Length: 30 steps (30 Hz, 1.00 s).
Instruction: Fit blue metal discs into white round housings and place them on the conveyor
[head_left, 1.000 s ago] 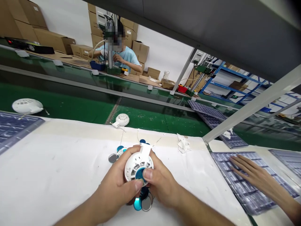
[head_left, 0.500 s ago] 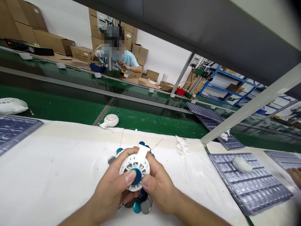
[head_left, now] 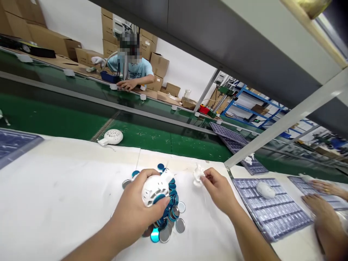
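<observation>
The white vented housing (head_left: 151,186) is in the left hand (head_left: 137,204), above the desk (head_left: 67,199), its stubby neck pointing to about 1 o'clock. The left grip wraps the shell, the thumb lying across its face beside a blue disc (head_left: 160,198). The right hand (head_left: 221,190), at 3 o'clock from it, has its grip pinched on the edge of a small white piece (head_left: 198,176).

The housing looks like thin, stiff plastic: probably light, smooth enough to slip, and weakest across the open ribs. The solid rim at 9 and 3 o'clock seems the safest hold, with little squeeze on the vents. The white piece looks lighter and flimsier, suiting fingertips on an edge. The loose discs (head_left: 174,208), around 4 o'clock from the housing, look slick and hard; their rims should serve best.
</observation>
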Each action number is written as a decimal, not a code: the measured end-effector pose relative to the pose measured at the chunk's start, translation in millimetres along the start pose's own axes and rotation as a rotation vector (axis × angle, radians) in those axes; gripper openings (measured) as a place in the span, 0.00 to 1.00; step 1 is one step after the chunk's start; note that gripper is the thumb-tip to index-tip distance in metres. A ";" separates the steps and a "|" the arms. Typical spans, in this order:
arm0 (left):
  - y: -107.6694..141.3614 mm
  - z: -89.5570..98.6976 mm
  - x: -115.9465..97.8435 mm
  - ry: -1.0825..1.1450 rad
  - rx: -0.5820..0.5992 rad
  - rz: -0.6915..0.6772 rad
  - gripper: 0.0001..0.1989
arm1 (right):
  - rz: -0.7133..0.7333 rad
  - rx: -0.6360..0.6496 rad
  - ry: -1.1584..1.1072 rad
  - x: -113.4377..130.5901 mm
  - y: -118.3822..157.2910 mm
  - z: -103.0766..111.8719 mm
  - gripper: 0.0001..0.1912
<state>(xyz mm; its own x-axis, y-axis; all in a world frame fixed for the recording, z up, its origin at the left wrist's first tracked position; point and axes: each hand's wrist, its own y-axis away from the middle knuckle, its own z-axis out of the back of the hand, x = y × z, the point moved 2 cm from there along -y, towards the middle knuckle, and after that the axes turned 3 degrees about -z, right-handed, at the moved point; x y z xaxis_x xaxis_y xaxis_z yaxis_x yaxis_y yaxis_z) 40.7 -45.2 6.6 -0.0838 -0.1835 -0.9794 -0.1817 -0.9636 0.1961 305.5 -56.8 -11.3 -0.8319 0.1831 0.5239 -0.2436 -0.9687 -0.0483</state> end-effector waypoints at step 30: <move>11.1 -2.3 4.6 -0.247 0.029 -0.300 0.18 | 0.307 -0.236 -0.705 113.7 59.6 -46.3 0.05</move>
<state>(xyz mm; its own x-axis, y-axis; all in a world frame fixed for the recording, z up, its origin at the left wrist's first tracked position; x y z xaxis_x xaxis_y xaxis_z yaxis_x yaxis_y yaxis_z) 40.5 -57.3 4.1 -0.2553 0.1613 -0.9533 -0.2609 -0.9609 -0.0927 173.3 -85.9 5.9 -0.3873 -0.3113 0.8678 -0.2193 -0.8832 -0.4146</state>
